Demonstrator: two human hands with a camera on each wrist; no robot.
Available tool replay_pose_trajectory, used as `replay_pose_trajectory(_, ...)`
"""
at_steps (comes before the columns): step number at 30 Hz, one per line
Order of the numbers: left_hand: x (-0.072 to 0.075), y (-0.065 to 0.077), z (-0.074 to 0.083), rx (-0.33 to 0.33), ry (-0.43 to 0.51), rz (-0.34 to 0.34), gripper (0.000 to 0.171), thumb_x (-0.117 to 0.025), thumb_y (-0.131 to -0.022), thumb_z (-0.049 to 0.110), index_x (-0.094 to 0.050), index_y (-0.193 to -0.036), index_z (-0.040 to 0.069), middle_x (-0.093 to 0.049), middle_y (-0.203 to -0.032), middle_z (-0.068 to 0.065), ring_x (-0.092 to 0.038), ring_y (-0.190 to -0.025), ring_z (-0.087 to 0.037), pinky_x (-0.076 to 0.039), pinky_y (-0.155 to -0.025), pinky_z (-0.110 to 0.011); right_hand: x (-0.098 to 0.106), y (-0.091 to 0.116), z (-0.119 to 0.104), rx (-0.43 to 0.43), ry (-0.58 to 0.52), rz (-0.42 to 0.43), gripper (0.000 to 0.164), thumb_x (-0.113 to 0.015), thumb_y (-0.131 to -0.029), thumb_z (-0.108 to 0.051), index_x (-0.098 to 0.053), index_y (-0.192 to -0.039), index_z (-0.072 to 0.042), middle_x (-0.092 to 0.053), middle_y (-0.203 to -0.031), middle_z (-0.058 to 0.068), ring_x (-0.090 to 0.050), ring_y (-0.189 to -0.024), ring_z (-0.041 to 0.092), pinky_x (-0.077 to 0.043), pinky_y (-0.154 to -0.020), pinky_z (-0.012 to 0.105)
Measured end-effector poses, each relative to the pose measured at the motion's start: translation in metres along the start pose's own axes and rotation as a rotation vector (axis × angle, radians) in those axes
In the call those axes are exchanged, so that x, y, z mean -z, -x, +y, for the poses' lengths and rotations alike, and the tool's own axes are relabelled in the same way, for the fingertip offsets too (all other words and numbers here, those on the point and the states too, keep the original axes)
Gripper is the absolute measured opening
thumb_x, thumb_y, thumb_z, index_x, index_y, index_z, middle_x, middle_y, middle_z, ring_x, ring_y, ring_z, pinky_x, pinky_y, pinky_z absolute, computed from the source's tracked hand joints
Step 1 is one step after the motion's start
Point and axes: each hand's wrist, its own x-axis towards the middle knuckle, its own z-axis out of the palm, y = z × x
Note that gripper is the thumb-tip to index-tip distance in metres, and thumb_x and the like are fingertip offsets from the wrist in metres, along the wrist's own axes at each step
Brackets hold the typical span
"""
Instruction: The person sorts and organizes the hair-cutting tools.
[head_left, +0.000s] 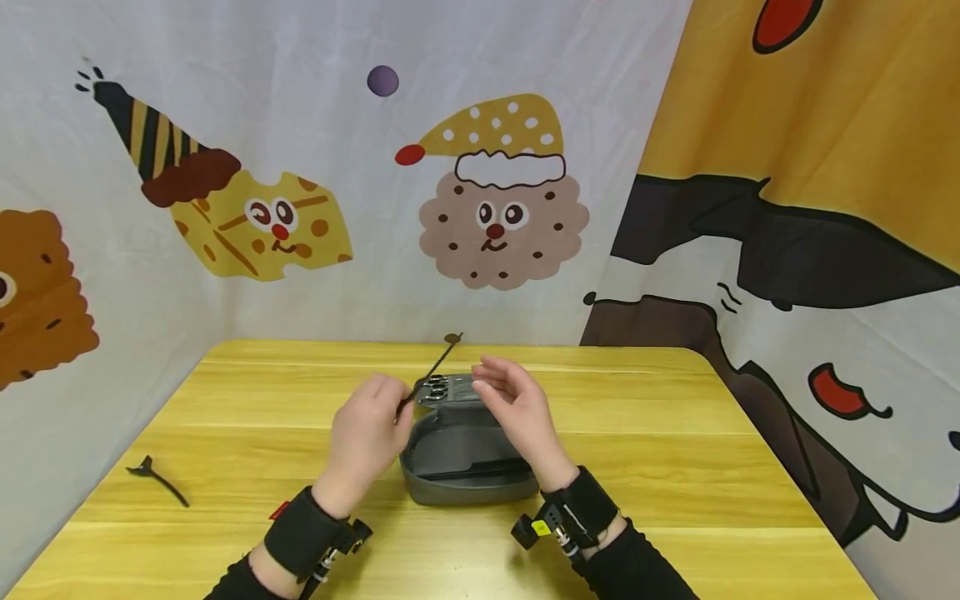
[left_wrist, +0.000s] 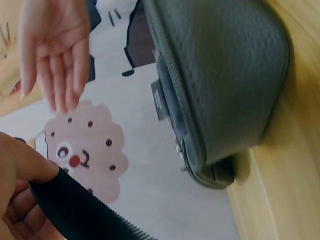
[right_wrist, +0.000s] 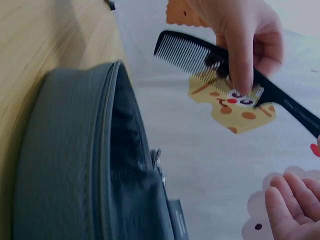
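Observation:
My left hand (head_left: 371,433) pinches a black comb (right_wrist: 195,55) by its toothed part between thumb and fingers, with the handle pointing away. The comb stands raised and slanted over the left side of an open grey zip case (head_left: 472,492). My right hand (head_left: 517,408) hovers above the right side of the case, fingers extended and holding nothing. Its fingers (right_wrist: 295,205) lie close to the comb's handle end in the right wrist view. Scissors (head_left: 435,388) sit in the case's raised lid, and a long black item (head_left: 480,471) lies inside the case.
A slim black piece with a forked end (head_left: 157,479) lies on the wooden table (head_left: 247,400) at the left. Behind the table hangs a printed cloth (head_left: 300,308) with cartoon figures. Each wrist wears a black strap with a small camera.

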Motion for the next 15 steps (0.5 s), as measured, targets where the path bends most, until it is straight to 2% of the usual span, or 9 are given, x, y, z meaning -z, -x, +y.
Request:
replay_pose_trajectory(7, -0.009, -0.001, 0.017, -0.1, -0.022, 0.032, 0.019, -0.078, -0.076, 0.0, -0.061, -0.082, 0.005, -0.054, -0.076, -0.007, -0.057, -0.062, -0.024, -0.049, -0.046, -0.035, -0.011, 0.002, -0.009, 0.002, -0.086, 0.029, 0.037, -0.066, -0.097, -0.013, -0.059, -0.131, 0.0, -0.066, -0.12, 0.017, -0.064, -0.108, 0.028, -0.052, -0.089, 0.029)
replay_pose_trajectory(12, -0.014, 0.001, 0.023, -0.163, -0.03, 0.067, 0.02, -0.077, -0.076, -0.001, -0.059, -0.08, 0.005, -0.051, -0.074, -0.007, -0.054, -0.058, -0.023, -0.046, -0.043, -0.034, -0.016, 0.004, -0.012, 0.02, -0.207, 0.041, 0.034, -0.066, -0.096, -0.011, -0.061, -0.126, 0.002, -0.067, -0.119, 0.021, -0.064, -0.108, 0.034, -0.054, -0.089, 0.033)
replay_pose_trajectory(15, -0.017, 0.001, 0.025, -0.177, -0.032, 0.079, 0.016, -0.073, -0.078, -0.001, -0.058, -0.081, 0.005, -0.052, -0.075, -0.008, -0.055, -0.058, -0.023, -0.046, -0.043, -0.035, -0.019, 0.005, -0.011, 0.023, -0.273, 0.057, 0.031, -0.065, -0.096, -0.009, -0.061, -0.125, 0.003, -0.066, -0.117, 0.025, -0.066, -0.106, 0.032, -0.054, -0.09, 0.037)
